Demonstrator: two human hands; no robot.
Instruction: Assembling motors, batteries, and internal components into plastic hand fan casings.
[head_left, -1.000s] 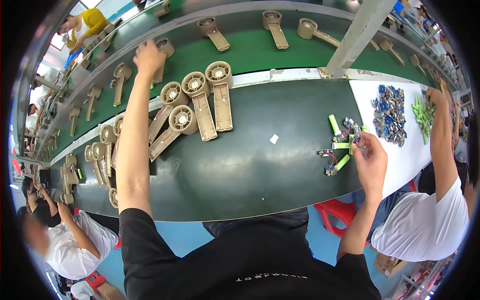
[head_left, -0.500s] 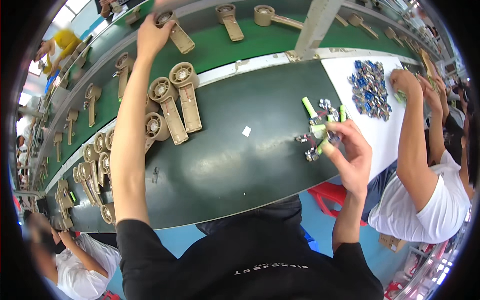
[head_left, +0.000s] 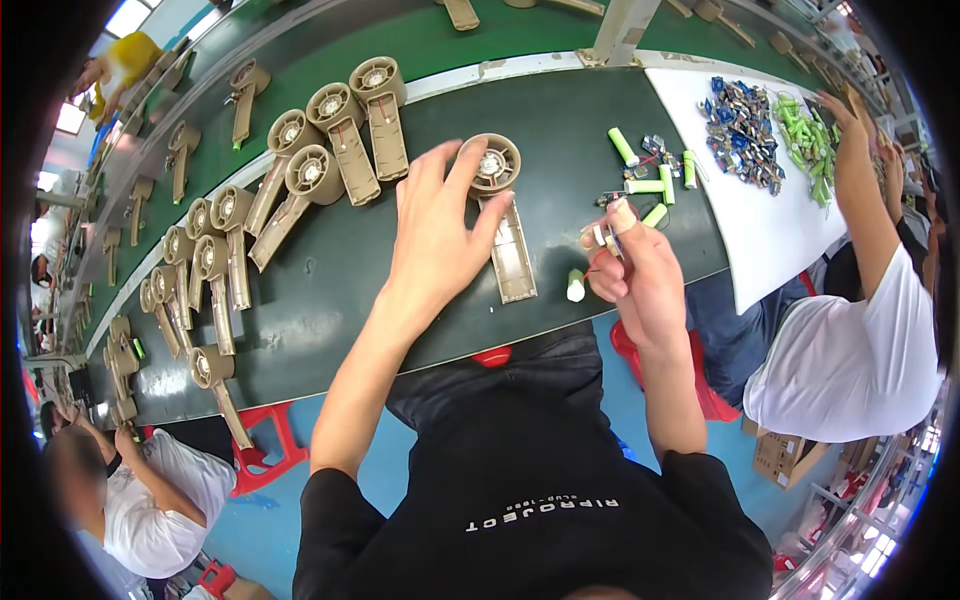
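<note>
My left hand (head_left: 440,225) holds a beige fan housing (head_left: 514,265) by its round head, thumb and index finger at the left side of the ring. The housing's open, hollow handle points toward me, over the dark table. To the right, my right hand (head_left: 640,260) pinches a small circuit board (head_left: 605,238) with a red wire. A green battery cell (head_left: 576,286) with a white end is beside its fingers, apparently on that wire. Just beyond this hand lie several green cells (head_left: 622,147) with wired boards (head_left: 655,150).
More beige fan housings (head_left: 340,140) stand in a row along the table's left side. A green conveyor belt (head_left: 440,60) runs behind, past a metal post (head_left: 620,35). On a white sheet (head_left: 725,230) lie piles of boards (head_left: 742,130) and green cells (head_left: 805,145). A co-worker (head_left: 845,350) sits at right.
My left hand has come from the belt to the table before me with a fan housing. The right hand has drawn a board and cell out of the cluster, toward me. The view has shifted.
</note>
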